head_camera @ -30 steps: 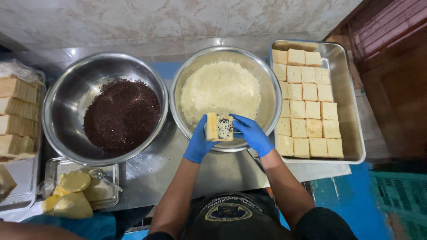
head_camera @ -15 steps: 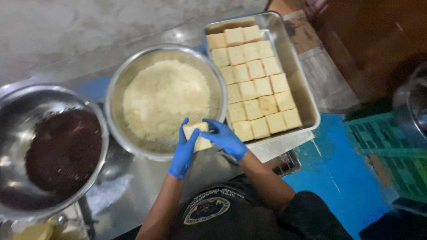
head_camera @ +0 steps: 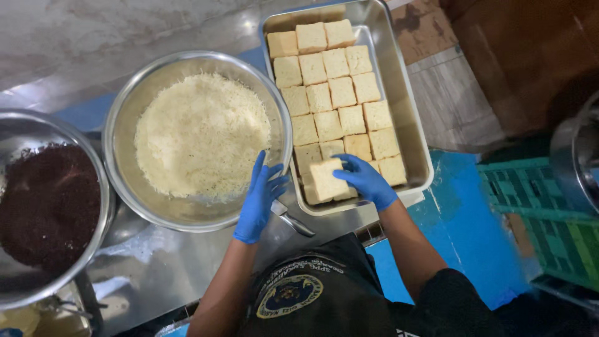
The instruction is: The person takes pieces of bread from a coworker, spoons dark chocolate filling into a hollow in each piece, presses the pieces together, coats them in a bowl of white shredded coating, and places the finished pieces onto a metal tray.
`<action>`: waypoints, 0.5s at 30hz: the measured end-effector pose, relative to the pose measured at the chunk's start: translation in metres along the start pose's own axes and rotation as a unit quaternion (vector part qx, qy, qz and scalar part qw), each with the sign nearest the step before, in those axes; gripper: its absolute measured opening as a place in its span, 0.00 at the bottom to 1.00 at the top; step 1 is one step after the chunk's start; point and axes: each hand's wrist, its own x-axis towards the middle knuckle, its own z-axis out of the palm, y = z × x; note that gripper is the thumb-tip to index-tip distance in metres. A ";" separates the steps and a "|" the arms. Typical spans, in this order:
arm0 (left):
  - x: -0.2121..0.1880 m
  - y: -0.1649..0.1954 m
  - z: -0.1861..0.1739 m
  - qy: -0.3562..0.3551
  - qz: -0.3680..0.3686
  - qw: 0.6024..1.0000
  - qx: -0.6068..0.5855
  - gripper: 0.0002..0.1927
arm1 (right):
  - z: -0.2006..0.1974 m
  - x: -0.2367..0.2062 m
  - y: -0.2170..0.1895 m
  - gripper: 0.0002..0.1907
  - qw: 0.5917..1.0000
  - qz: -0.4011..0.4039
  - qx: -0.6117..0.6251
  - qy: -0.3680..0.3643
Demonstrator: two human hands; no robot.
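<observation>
Both my hands wear blue gloves. My right hand (head_camera: 367, 180) grips a square bread sandwich (head_camera: 327, 178) and holds it over the near left corner of a steel tray (head_camera: 413, 145) that is filled with rows of similar bread squares. My left hand (head_camera: 259, 200) hangs with fingers spread, holding nothing, over the near rim of a steel bowl (head_camera: 125, 118) of grated white cheese (head_camera: 199, 134). A metal utensil (head_camera: 291, 220) lies on the counter just below my left hand.
At the far left stands another steel bowl (head_camera: 37, 128) holding dark chocolate sprinkles (head_camera: 43, 206). All stand on a steel counter (head_camera: 156, 262). Right of the counter are a blue floor area (head_camera: 468, 237), a green crate (head_camera: 536, 206) and a metal pot (head_camera: 577, 156).
My right hand has carried the bread sandwich from in front of the cheese bowl over to the tray's near corner. My left hand has let go and spread apart. The view swung right.
</observation>
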 end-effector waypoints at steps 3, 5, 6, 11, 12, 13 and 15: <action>-0.006 0.000 -0.004 0.032 0.012 0.999 -0.024 0.35 | 0.004 0.006 0.026 0.32 0.999 0.030 -0.042 0.004; -0.010 -0.003 -0.006 0.047 0.019 0.998 -0.045 0.35 | 0.014 0.013 0.046 0.32 0.999 0.024 -0.041 0.007; -0.012 -0.005 -0.007 0.050 0.021 0.997 -0.056 0.35 | 0.019 0.017 0.054 0.33 0.999 0.018 -0.027 0.013; -0.020 -0.013 -0.009 0.071 0.024 0.995 -0.059 0.35 | 0.024 0.025 0.069 0.32 0.997 -0.011 -0.074 0.026; -0.021 -0.013 -0.009 0.071 0.024 0.995 -0.062 0.35 | 0.023 0.024 0.067 0.33 0.994 -0.006 -0.103 0.032; -0.022 -0.013 -0.010 0.071 0.025 0.995 -0.065 0.35 | 0.022 0.022 0.064 0.33 0.990 -0.002 -0.133 0.039; -0.023 -0.011 -0.009 0.072 0.034 0.995 -0.065 0.35 | 0.023 0.018 0.055 0.35 0.983 -0.024 -0.179 0.041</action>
